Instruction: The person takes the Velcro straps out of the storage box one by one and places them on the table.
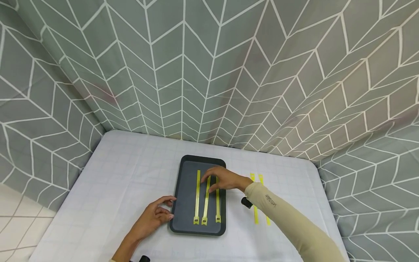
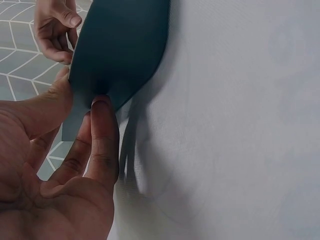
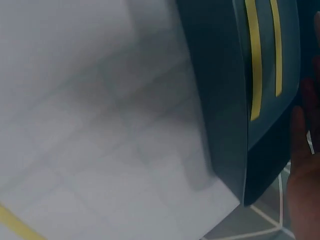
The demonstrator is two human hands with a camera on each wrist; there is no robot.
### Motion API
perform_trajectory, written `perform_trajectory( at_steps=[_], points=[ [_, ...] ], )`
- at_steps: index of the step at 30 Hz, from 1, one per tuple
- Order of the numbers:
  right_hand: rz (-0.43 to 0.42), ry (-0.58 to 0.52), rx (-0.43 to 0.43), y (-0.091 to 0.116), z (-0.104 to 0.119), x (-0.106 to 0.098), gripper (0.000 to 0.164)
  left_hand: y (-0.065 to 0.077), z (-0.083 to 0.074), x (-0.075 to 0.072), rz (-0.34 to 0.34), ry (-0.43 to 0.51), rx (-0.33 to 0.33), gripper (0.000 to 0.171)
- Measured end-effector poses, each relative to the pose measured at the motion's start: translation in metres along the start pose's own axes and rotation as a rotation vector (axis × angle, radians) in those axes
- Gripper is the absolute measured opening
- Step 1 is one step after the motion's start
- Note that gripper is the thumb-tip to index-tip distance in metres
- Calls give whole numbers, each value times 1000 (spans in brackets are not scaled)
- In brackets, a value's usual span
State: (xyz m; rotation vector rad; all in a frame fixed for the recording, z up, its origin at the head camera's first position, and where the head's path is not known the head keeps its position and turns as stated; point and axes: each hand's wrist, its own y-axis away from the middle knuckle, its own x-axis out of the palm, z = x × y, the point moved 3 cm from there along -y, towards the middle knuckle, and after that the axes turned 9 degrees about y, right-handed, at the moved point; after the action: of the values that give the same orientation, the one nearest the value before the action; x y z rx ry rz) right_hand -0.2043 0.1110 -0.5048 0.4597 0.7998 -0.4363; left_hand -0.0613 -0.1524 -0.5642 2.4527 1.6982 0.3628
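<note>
Three yellow slotted straps lie lengthwise in a dark grey tray [image 1: 184, 211]: a left strap [image 1: 198, 196], a slightly slanted middle strap [image 1: 206, 203] and a right strap [image 1: 218, 203]. Over the upper parts of the middle and right straps hovers my right hand [image 1: 226, 179], fingers loosely bent and thumb apart, partly hiding them. Two strap tails [image 3: 256, 65] show inside the tray in the right wrist view. My left hand [image 1: 152, 218] holds the tray's left side. In the left wrist view, its thumb and fingers [image 2: 102, 135] pinch the tray's wall [image 2: 125, 45].
Two more yellow straps [image 1: 256, 216] lie on the white-covered table [image 1: 137, 163], right of the tray and partly under my right forearm. A patterned grey curtain [image 1: 196, 72] hangs behind and at both sides of the table.
</note>
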Motion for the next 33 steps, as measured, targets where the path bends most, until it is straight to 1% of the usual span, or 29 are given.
perform_trajectory(
  at_steps=[5, 9, 14, 17, 22, 24, 29, 33],
  points=[
    [59, 40, -20, -10, 7, 3, 40, 0, -1, -1, -3, -3, -3, 57],
    [92, 86, -58, -18, 15, 3, 39, 0, -2, -1, -2, 2, -2, 57],
    [148, 176, -60, -29, 17, 12, 37, 0, -1, 0, -5, 8, -10, 57],
    [176, 211, -81, -33, 16, 17, 35, -1, -1, 0, -5, 10, -16, 57],
    [190, 239, -149, -36, 20, 20, 32, -1, -1, 0, -1, 13, -18, 58],
    [197, 255, -161, -37, 21, 21, 32, -1, -1, -1, -1, 14, -17, 58],
    [241, 281, -163, -38, 24, 25, 30, -1, 0, 0, -2, 11, -23, 58],
    [240, 368, -173, -39, 24, 28, 30, -1, 0, 1, -4, 12, -25, 58]
  ],
)
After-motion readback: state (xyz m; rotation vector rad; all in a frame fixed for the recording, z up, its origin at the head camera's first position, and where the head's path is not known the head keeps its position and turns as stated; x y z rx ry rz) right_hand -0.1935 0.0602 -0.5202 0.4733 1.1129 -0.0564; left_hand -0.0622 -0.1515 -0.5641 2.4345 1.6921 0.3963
